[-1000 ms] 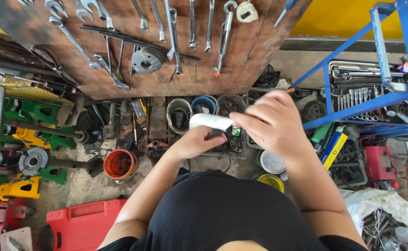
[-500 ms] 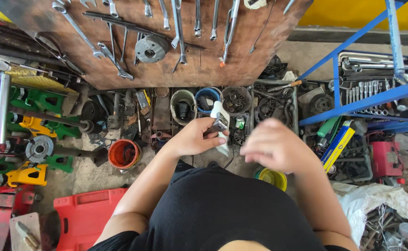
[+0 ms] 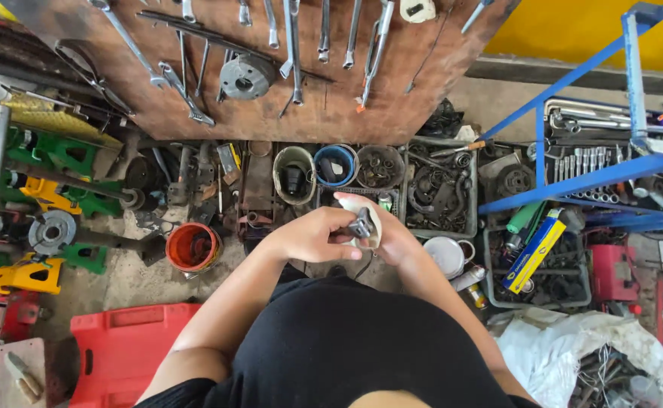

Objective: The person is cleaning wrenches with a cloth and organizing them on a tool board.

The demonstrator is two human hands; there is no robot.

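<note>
Since half a sec ago, right hand (image 3: 396, 238) has come back up to meet left hand (image 3: 312, 236) at chest height. Both grips now closed on small dark metal part (image 3: 361, 225) w/ white cloth (image 3: 369, 215) wrapped round it, held above cluttered floor. Below: orange bucket (image 3: 192, 247), blue tub (image 3: 335, 164), red creeper (image 3: 124, 351). Wrenches hang on wooden board (image 3: 331, 113).

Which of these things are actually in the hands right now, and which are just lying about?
In hand:
- left hand and right hand, both gripping
- small dark metal part
- white cloth wrapped around it

Lying about:
- orange bucket
- blue tub
- wrenches on the wooden board
- red case
- blue rack
</note>
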